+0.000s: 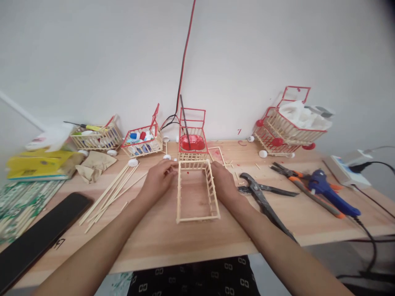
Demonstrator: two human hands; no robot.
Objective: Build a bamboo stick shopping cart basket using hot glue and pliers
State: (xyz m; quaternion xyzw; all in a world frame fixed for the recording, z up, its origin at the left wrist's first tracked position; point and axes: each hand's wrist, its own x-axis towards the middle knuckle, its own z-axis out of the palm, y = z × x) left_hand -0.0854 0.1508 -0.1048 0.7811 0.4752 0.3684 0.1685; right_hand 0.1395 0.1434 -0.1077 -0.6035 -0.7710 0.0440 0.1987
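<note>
In the middle of the table stands a bare wooden stick basket frame (pixel 199 219), a rectangular open box of thin sticks with short uprights along its sides. My left hand (pixel 160 177) is at its far left corner, the fingers curled in against the frame. At the far right corner, my right hand (pixel 224 181) grips the side, its fingertips partly hidden behind the sticks. Just beyond the frame is a small stick cart (pixel 193 156) with a red handle, holding a red-stained tub (pixel 193 142) and a thin brush (pixel 185 119).
Loose sticks (pixel 108 197), a black phone (pixel 46 238) and wrapped stick packets (pixel 27 205) lie left. Right are large pliers (pixel 262 195), orange-handled pliers (pixel 308 189), a blue glue gun (pixel 333 193) and a power strip (pixel 347 170). More stick carts (pixel 142 142) line the wall.
</note>
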